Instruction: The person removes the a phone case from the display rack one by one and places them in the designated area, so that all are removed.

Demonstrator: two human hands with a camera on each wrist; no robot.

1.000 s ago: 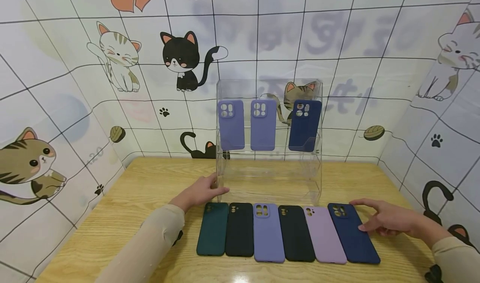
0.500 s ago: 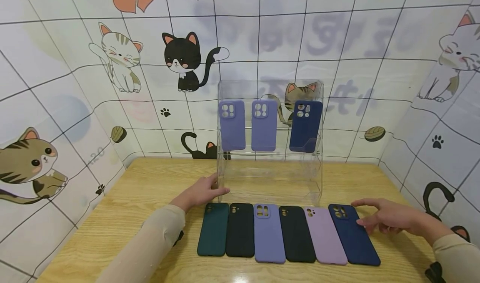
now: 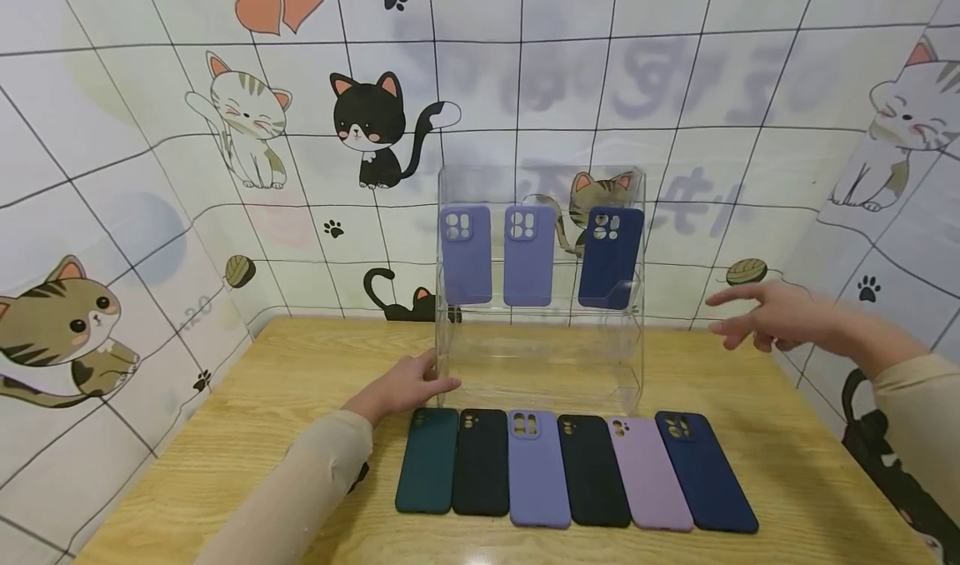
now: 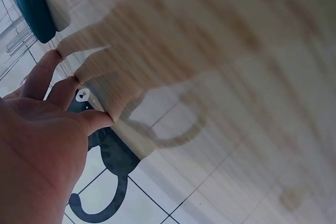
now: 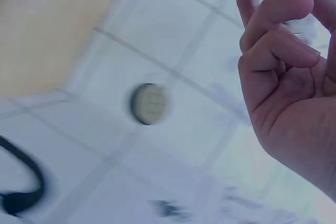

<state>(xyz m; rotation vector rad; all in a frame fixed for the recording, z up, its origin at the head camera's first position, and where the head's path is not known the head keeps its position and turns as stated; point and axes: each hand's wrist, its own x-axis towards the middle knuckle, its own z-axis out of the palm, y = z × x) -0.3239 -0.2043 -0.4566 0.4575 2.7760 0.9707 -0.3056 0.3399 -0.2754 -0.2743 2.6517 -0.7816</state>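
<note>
Standing left of loose right fingers (image 3: 738, 293): rack (image 3: 540, 348) | below: navy case (image 3: 708, 477), long axis slanting, camera-end (image 3: 684, 442) pointing rackward | left fingers (image 4: 43, 73): grip unclear

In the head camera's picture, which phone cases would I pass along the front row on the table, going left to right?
Teal case, first black case, periwinkle case, second black case, lilac case, navy case.
</note>
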